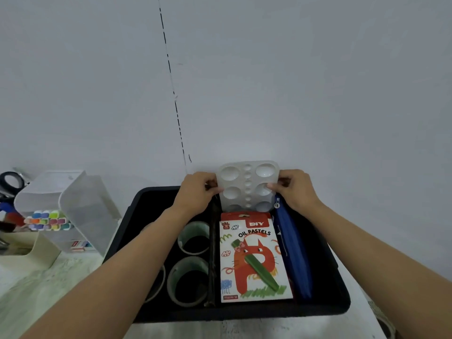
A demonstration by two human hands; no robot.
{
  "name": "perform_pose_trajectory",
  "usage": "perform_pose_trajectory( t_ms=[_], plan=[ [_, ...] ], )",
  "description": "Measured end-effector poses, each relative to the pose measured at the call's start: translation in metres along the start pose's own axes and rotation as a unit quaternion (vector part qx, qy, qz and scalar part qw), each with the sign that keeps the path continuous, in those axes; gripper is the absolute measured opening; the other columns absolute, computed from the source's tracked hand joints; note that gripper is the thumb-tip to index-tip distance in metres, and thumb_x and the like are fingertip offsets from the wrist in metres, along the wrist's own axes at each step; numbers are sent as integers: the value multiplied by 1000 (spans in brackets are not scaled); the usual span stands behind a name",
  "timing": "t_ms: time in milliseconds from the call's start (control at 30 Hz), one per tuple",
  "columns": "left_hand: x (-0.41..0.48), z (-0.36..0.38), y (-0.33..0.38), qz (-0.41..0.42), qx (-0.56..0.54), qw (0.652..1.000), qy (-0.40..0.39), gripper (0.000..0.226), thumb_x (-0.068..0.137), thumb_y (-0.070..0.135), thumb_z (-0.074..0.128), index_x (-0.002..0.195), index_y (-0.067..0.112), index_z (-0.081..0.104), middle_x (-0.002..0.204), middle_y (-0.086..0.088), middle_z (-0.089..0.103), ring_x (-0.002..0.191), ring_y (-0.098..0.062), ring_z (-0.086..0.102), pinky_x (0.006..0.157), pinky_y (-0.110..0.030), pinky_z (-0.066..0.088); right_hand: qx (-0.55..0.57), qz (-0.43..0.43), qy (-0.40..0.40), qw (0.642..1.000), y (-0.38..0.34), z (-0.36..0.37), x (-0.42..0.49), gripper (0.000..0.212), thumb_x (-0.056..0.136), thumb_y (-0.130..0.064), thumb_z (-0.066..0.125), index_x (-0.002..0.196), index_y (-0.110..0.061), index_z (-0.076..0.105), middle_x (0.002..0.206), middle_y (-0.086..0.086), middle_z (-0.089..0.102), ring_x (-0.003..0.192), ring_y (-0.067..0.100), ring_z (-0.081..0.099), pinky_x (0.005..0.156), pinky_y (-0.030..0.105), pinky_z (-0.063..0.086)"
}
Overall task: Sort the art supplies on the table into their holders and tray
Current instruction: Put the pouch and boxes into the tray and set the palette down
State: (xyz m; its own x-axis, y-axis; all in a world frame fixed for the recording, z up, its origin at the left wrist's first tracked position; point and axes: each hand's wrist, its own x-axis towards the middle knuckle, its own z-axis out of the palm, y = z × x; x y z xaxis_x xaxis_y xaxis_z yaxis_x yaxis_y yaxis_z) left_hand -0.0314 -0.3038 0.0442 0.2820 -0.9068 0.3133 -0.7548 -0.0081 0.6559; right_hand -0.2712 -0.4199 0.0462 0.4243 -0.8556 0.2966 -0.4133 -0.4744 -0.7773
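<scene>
While tight in left hand [195, 189] and right hand [296, 189], palette [247, 182] behind "DIY OIL PASTELS" box [254, 260].

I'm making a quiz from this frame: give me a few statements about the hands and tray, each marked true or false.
1. The left hand and the right hand both grip the white palette. True.
2. The oil pastels box lies outside the black tray. False: it lies inside it.
3. A blue pouch lies right of the oil pastels box. True.
4. The tape rolls share the oil pastels box's compartment. False: a divider separates them.
5. The markers stand in the black tray. False: they sit in the clear organiser beside it.
</scene>
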Motion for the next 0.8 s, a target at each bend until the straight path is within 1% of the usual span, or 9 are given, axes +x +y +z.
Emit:
perform_pose_trajectory(
  t_ms=[67,200,300,367,433,533,633,733,800],
  plan=[
    [0,5,-2,-1,4,1000,0,9,88,19,75,84,11,73,81,5,70,75,-6,60,72,-25,46,-15,9,-2,1000,5,2,0,10,84,-12,80,91,-5,78,88,12,76,77,27,69,69,28,52],
    [3,10,4,3,24,1000,1,9,90,17,72,85,9,72,81,4,65,81,-14,58,73,-28,40,-52,34,-19,998,12,0,4,20,84,-19,81,88,0,76,87,14,76,85,31,70,78,42,55],
    [5,11,8,-4,42,999,-1,12,91,19,71,84,9,72,81,3,65,82,-16,59,71,-27,39,-72,47,-28,996,12,1,2,23,86,-21,78,87,2,74,86,15,74,84,33,68,75,39,53],
    [3,10,6,-21,34,999,-5,7,90,19,72,88,13,72,82,4,66,83,-15,60,68,-21,39,-83,37,-18,996,9,2,-6,21,88,-20,76,92,0,72,89,11,73,86,29,67,75,34,51],
    [-4,6,5,-44,11,999,-1,11,89,20,74,99,20,72,85,6,67,79,-9,58,67,-11,36,-61,26,7,998,2,4,-20,24,89,-23,76,108,-9,69,98,4,69,90,21,64,78,28,51],
    [-24,-12,4,-69,-20,997,19,15,88,24,75,101,27,68,83,7,65,70,-3,55,65,-14,39,-48,25,37,998,-6,3,-42,45,91,-29,73,132,-19,57,116,-1,60,105,14,56,91,28,45],
    [-56,-36,5,-78,-31,996,30,3,89,28,73,88,28,70,79,5,66,63,-5,54,65,-21,46,-77,31,57,995,-12,-3,-64,47,96,-30,65,139,-19,50,128,5,53,117,18,51,99,33,44],
    [-92,-59,0,-68,-8,998,13,13,91,34,70,79,30,69,70,5,65,59,-5,54,62,-21,45,-107,36,76,991,-22,-5,-91,39,97,-36,61,133,-23,53,123,5,56,116,24,53,97,43,46],
    [-117,-72,-7,-59,21,998,0,17,92,37,68,76,32,67,64,7,62,58,-5,55,58,-19,42,-148,54,77,985,-28,-5,-108,40,98,-40,57,135,-25,52,124,5,58,117,26,51,97,50,45]
  ],
)
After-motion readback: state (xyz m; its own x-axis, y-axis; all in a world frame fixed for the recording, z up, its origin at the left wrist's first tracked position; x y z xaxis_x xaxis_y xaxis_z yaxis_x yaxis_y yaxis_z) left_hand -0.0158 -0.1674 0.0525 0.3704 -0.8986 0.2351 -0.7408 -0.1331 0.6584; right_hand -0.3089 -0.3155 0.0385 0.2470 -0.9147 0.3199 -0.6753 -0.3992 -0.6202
